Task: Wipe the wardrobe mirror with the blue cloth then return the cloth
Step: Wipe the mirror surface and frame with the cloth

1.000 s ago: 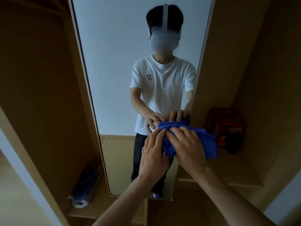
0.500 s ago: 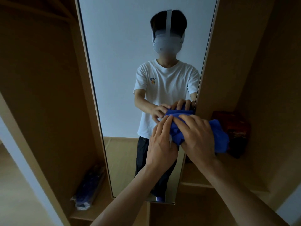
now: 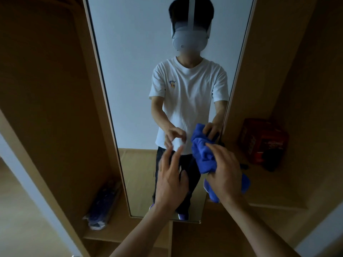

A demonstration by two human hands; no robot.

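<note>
Blue cloth (image 3: 203, 158) in right hand (image 3: 225, 175) — beside mirror (image 3: 130, 71) edge; left hand (image 3: 172, 180) apart

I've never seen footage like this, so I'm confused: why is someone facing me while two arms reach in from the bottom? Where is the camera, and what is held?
No machine here, only a person. The camera sits on their head, looking forward and down, so the arms from the bottom edge are their own. The figure facing you is their reflection in the wardrobe mirror, headset included. The right hand grips a bunched blue cloth near the mirror's right edge. The left hand is open, fingers straight, holding nothing. On the shelf to the right stands a red box; lower left lies a plastic-wrapped package.
</note>
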